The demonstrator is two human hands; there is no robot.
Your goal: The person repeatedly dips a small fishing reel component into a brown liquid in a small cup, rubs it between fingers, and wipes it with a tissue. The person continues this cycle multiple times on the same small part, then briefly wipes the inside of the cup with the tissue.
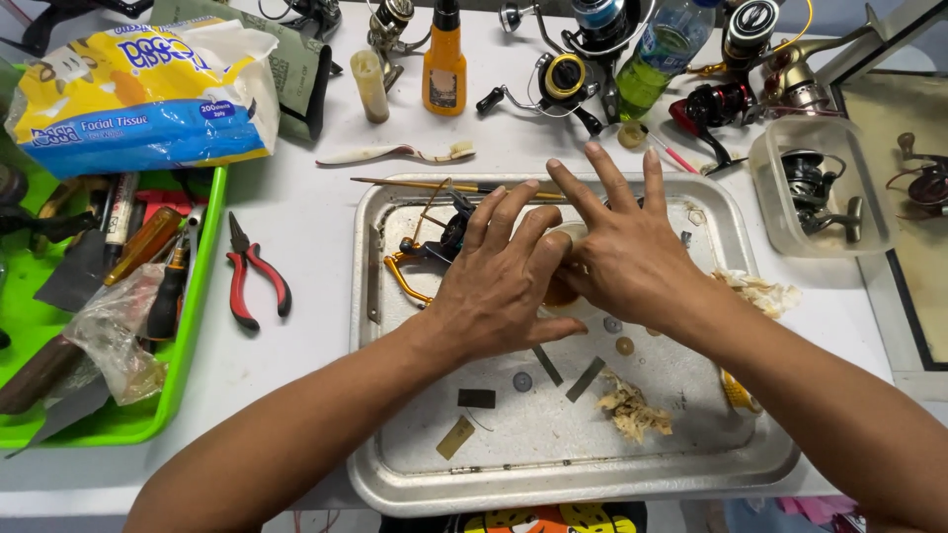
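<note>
On a white workbench crowded w/ reel parts, going left to right: a green tray (197, 326) keeps screwdrivers, blades & other hand tools corralled, w/ a yellow-and-blue tissue pack (148, 94) above it, prob. on hand for wiping; red-handled pliers (252, 276) lie loose just beside the tray, within easy reach. At centre a metal tray (553, 464) serves as the work surface, its raised rim apparently there to stop small bits rolling off: washers, dark flat strips & wads of soiled tissue sit scattered on its floor. Over it the left hand (499, 286) lies palm down, fingers bent over a small pale round part (571, 237), while the right hand (622, 247) presses in from the other side, fingers spread; together they pinch the part between them, though the exact grip is hidden. Touching the left fingers, a stripped black reel body w/ gold bail arm (430, 252) rests at the tray's upper left. Along the back, an orange bottle (444, 64), a green drink bottle (662, 49) & several spinning reels wait; far right, a clear plastic tub (820, 188) holds one more reel, kept apart.
</note>
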